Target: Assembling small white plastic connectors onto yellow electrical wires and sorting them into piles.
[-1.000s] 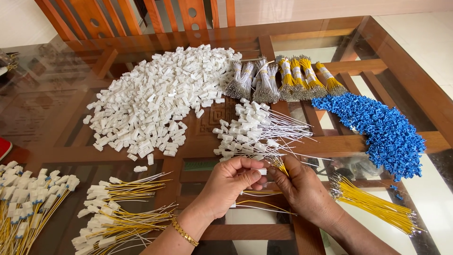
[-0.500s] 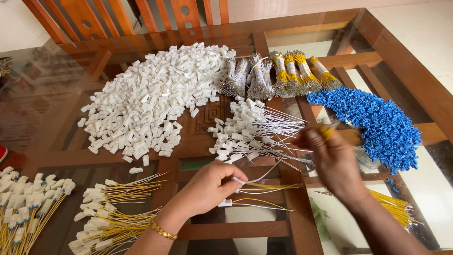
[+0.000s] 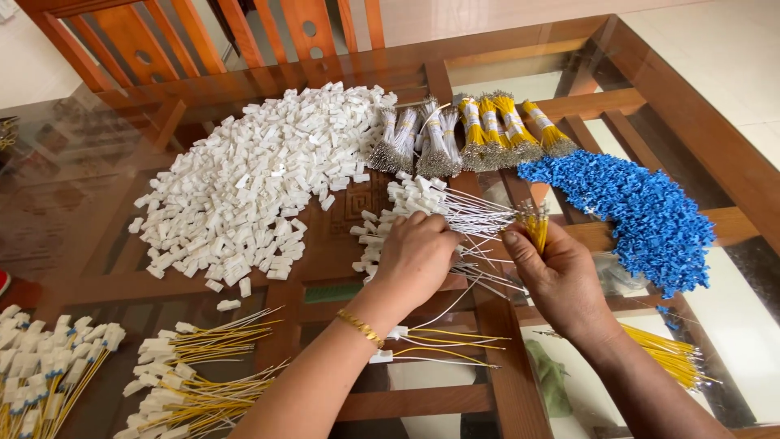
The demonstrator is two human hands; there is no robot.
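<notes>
On the glass surface (image 3: pixel 97 211), near the middle, my left hand (image 3: pixel 416 256) rests palm down on the white wires (image 3: pixel 455 215), fingers curled into the heap. My right hand (image 3: pixel 561 276) is just beside it, closed around a few yellow wires (image 3: pixel 535 226) that stick up from the fist. Far left lies the big white connector pile (image 3: pixel 252 183); the blue pile (image 3: pixel 642 211) is at right. Bundled wires (image 3: pixel 467 134) lie at the far side. Finished yellow leads (image 3: pixel 195 374) lie near left, two more (image 3: pixel 439 345) under my left wrist.
</notes>
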